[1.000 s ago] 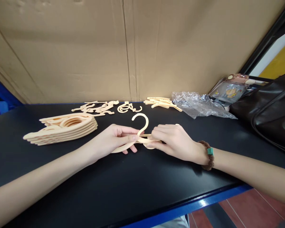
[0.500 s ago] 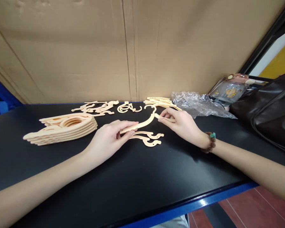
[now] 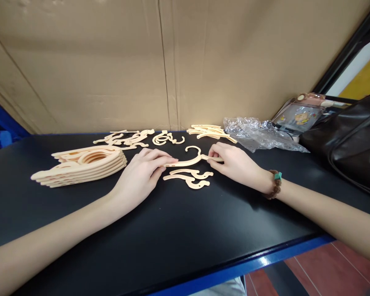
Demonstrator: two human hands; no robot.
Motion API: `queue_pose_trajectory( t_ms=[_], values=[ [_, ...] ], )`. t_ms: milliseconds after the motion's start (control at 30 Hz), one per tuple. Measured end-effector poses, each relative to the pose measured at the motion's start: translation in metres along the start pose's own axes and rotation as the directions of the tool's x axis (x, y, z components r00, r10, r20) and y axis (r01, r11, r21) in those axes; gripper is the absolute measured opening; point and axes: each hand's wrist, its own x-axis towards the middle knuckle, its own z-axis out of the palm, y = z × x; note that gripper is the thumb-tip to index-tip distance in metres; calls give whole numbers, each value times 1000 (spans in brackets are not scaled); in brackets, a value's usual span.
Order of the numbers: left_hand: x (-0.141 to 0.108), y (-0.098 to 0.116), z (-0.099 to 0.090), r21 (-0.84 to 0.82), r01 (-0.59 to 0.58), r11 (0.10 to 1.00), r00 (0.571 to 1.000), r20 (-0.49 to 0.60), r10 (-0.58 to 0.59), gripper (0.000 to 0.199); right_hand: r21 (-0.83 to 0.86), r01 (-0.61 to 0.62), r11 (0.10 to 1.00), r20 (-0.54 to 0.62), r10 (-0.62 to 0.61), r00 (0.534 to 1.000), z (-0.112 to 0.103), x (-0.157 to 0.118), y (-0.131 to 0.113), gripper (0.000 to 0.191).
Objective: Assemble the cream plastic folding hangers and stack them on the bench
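A cream-coloured clothes hanger [image 3: 185, 163] with a curved hook stretches between my two hands in the middle of the table. My left hand [image 3: 144, 170] is closed on its left arm, thumb below and fingers above. Around the right arm, near the joint under the hook, my right hand [image 3: 232, 163] is closed; most of that arm is hidden in the fingers. Just in front of the hanger lie two loose curved hanger pieces [image 3: 193, 179]. Beside my left hand is a stack of cream hangers [image 3: 83, 166], lying flat.
Toward the cardboard wall [image 3: 111, 65] lie loose hanger arms [image 3: 128, 139], several hooks [image 3: 166, 138] and a pile of straight pieces [image 3: 209, 131]. Crumpled clear plastic [image 3: 259, 135] and a dark bag [image 3: 348, 139] occupy the right. A blue edge [image 3: 259, 263] borders the black table [image 3: 172, 238].
The held hanger has been lowered and its hook now stands more to the left, in fuller view. The right-hand piece now meets the joint, where a gap showed before.
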Motion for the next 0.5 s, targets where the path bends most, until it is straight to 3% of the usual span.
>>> queue_pose_trajectory(
  t_ms=[300, 500],
  values=[
    [-1, 8, -1, 70, -109, 992, 993, -45, 112, 27, -328, 72, 942, 57, -56, 997, 1, -3, 0, 15],
    [-3, 21, -1, 50, -325, 945, 937, 150, 314, 35, -340, 184, 922, 10, -192, 981, 2, -4, -2, 24]
  ],
)
